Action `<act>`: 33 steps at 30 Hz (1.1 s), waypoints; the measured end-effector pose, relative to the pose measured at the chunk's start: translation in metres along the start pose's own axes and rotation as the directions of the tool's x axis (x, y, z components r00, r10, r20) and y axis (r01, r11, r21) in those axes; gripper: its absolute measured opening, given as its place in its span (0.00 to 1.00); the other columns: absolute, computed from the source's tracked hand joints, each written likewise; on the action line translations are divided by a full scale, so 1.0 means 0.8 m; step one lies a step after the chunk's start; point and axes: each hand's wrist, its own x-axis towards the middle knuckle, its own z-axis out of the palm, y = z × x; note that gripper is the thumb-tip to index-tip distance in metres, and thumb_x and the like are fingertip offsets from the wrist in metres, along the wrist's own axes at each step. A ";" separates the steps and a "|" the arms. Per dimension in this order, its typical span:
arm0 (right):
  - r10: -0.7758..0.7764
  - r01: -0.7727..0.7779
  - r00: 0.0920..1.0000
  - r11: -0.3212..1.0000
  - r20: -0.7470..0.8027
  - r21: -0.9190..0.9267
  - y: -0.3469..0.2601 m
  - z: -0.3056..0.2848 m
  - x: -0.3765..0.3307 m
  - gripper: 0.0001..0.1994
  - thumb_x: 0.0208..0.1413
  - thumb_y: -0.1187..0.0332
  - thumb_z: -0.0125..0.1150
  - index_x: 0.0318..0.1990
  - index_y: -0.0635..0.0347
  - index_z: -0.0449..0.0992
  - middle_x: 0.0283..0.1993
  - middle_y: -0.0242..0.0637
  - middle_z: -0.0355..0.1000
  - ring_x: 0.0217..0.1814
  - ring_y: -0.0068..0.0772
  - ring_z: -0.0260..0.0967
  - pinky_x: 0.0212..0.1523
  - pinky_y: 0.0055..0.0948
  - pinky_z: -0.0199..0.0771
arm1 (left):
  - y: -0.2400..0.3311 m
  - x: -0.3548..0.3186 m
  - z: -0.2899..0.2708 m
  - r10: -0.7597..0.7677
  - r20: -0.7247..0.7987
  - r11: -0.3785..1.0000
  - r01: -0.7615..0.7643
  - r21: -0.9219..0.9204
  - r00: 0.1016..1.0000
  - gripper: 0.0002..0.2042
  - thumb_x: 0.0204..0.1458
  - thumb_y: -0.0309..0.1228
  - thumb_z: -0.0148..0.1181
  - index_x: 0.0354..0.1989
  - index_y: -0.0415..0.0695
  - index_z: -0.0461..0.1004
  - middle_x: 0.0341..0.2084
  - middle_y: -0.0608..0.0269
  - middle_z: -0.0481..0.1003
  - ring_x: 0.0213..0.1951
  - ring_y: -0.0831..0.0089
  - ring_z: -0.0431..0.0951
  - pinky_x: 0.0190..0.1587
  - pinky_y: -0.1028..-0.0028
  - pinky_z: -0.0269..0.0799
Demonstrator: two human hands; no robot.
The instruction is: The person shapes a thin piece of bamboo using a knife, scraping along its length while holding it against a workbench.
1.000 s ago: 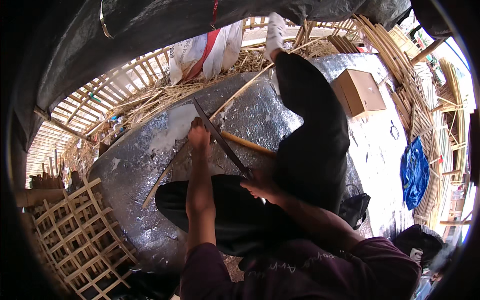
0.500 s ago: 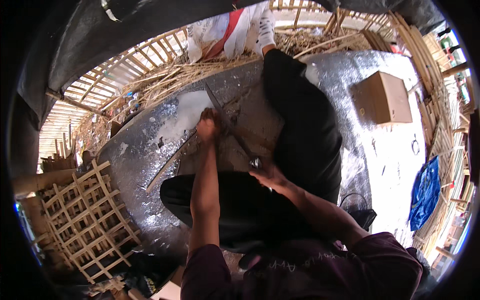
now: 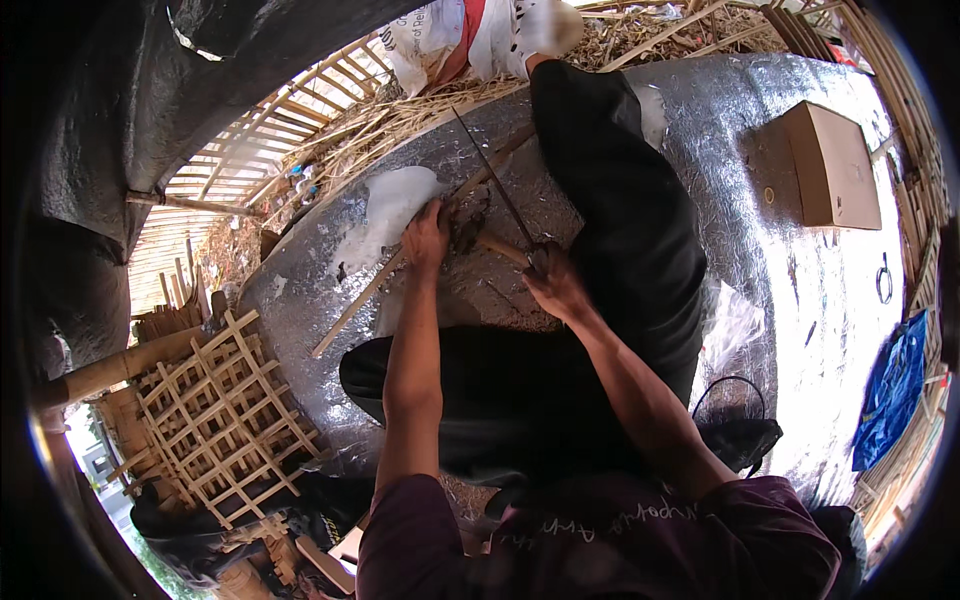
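My left hand (image 3: pixel 427 235) is closed around a long, thin bamboo strip (image 3: pixel 360 303). The strip slants from the lower left, passes under the fingers and continues up toward my leg. In my right hand (image 3: pixel 555 285) is a long knife (image 3: pixel 492 175), its narrow dark blade pointing up and to the left, across the line of the strip. Whether the blade touches the strip I cannot tell. Between the two hands lies a short tan piece of wood (image 3: pixel 503 248), one end close to the right fingers. The knife's handle is mostly hidden in the fist.
Silvery sheeting (image 3: pixel 700 120) covers the floor. A cardboard box (image 3: pixel 835 165) stands at the far right, with a blue plastic sheet (image 3: pixel 890 395) nearer. To the left is a woven bamboo lattice (image 3: pixel 225 415). My black-trousered leg (image 3: pixel 630 200) stretches ahead, toward straw and white sacks (image 3: pixel 490 40).
My right hand has moved slightly up and right with the knife, whose blade now shows thinner. The left hand still grips the strip. The whole view has shifted a little.
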 end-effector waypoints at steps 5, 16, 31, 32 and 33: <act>-0.709 0.497 0.677 0.639 -0.198 -0.587 0.006 -0.015 0.001 0.03 0.41 0.68 0.59 0.24 0.56 0.76 0.28 0.36 0.70 0.35 0.39 0.68 0.31 0.34 0.70 | 0.019 -0.001 -0.007 -0.106 0.102 0.994 0.103 0.038 0.989 0.08 0.55 0.39 0.58 0.37 0.50 0.75 0.31 0.54 0.78 0.36 0.52 0.78 0.37 0.55 0.73; 0.160 -0.070 0.987 0.520 -0.017 0.851 0.050 0.044 -0.013 0.12 0.57 0.71 0.53 0.48 0.56 0.65 0.37 0.39 0.67 0.37 0.32 0.66 0.38 0.33 0.67 | 0.032 0.034 -0.043 -0.030 0.236 0.997 0.013 0.075 0.971 0.08 0.55 0.37 0.56 0.40 0.50 0.75 0.38 0.55 0.78 0.41 0.52 0.77 0.40 0.56 0.73; 0.122 -0.109 0.993 0.893 -0.001 0.437 0.028 0.025 -0.025 0.13 0.58 0.74 0.53 0.50 0.59 0.64 0.34 0.34 0.64 0.33 0.31 0.66 0.29 0.34 0.68 | 0.012 -0.006 -0.014 -0.072 0.248 0.985 0.031 0.167 0.966 0.12 0.59 0.39 0.47 0.49 0.56 0.71 0.38 0.52 0.78 0.41 0.50 0.79 0.40 0.53 0.75; 0.173 -0.184 0.983 0.882 0.065 0.435 0.023 0.023 -0.017 0.13 0.57 0.74 0.53 0.50 0.59 0.64 0.34 0.34 0.65 0.32 0.32 0.66 0.29 0.34 0.67 | 0.013 0.001 -0.022 -0.200 0.429 0.974 0.129 0.189 0.881 0.11 0.59 0.38 0.47 0.48 0.55 0.71 0.37 0.52 0.79 0.40 0.50 0.79 0.40 0.53 0.75; 0.222 -0.261 0.965 0.867 0.138 0.424 0.015 0.021 -0.013 0.13 0.57 0.74 0.53 0.50 0.58 0.64 0.34 0.35 0.65 0.31 0.32 0.66 0.29 0.34 0.67 | 0.007 -0.001 -0.023 -0.211 0.431 0.970 0.135 0.201 0.877 0.11 0.59 0.38 0.47 0.48 0.55 0.71 0.37 0.52 0.79 0.40 0.50 0.79 0.40 0.53 0.75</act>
